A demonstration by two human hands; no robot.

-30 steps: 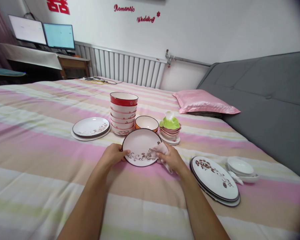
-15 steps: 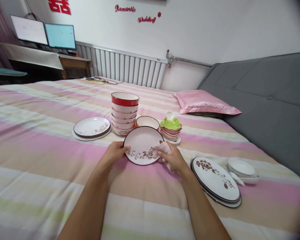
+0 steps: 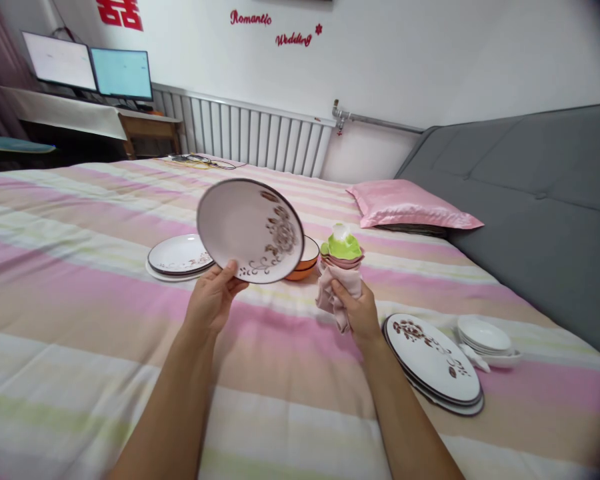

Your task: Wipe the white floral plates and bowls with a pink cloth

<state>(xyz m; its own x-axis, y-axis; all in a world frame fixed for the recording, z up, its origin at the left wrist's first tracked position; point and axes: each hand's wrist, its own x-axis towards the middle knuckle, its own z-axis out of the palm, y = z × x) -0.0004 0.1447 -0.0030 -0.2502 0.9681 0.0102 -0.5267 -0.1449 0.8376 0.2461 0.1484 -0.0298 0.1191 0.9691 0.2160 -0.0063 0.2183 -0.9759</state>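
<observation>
So, the left hand (image 3: pixel 213 300) is clamped on the lower rim of a dark-rimmed plate (image 3: pixel 240 230), thumb on the front and fingers tucked behind. That plate is up in the air over the middle of the bed (image 3: pixel 290 393), tilted with its brown flower print facing the camera. The right hand (image 3: pixel 360 313) is closed around a bunched pink cloth (image 3: pixel 337 297), thumb pressed on it, and the cloth is apart from the plate.

Some orange bowls (image 3: pixel 303 270) poke out from behind the plate's right side, partly hidden. Just beside them there's a pile of leaf-shaped dishes (image 3: pixel 343 247), green one on top, with the cloth covering its lower part; can't tell if they touch.

Over on the left there's a low pile of round plates (image 3: pixel 177 253), overlapped in view by the held one. To the right of the right hand sits a stack of oval plates (image 3: pixel 433 357), with little white dishes (image 3: pixel 483 333) beside it, toward the bed's headboard edge. Pink pillow (image 3: pixel 413 203) lies by that edge too, farther back, and some cables (image 3: pixel 200 161) are near the far edge.
</observation>
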